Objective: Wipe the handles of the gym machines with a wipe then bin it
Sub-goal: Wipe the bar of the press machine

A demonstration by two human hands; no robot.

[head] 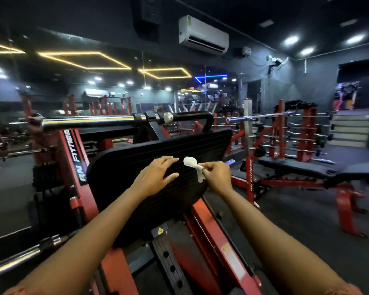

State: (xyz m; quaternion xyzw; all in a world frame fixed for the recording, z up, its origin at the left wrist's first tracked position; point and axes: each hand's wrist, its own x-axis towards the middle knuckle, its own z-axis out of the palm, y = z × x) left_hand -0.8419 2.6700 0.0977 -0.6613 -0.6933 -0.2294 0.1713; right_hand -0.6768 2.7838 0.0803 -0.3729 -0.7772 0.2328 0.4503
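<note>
In the head view the wipe (pixel 193 166) is small, white and scrunched, with a puffy round top and a thin twisted tail; the right hand (pixel 216 175) pinches it in curled fingers (pixel 209 166), just above the black ribbed plate (pixel 126 167) of a red machine (pixel 200 222); the left hand (pixel 156 174) is spread flat over the plate beside it, fingers straight, holding nothing. A shiny bar (pixel 87 122) and a black handle (pixel 192 116) sit behind the plate; a black bench (pixel 307 169) stands off to the right.
</note>
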